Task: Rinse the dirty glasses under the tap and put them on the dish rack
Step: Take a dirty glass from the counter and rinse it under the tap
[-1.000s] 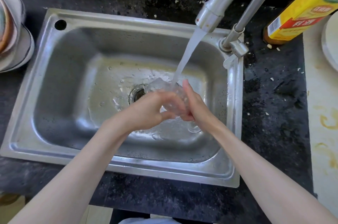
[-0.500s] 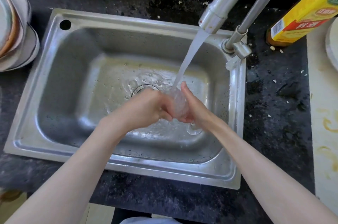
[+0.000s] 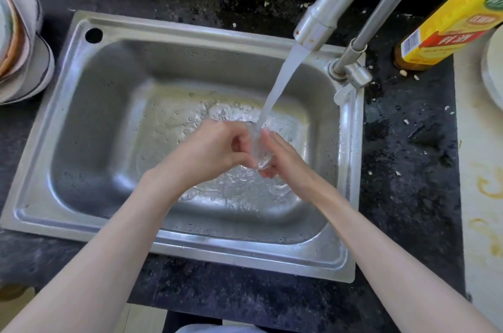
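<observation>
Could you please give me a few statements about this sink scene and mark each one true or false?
1. Water is running from the tap. True.
2. Both hands hold the glass under the stream. True: the left hand and right hand are around it.
3. The glass stands on the counter beside the sink. False: it is held above the basin.
4. The yellow box lies left of the sink. False: it is on the right.
5. Stacked dishes sit left of the sink. True.
</observation>
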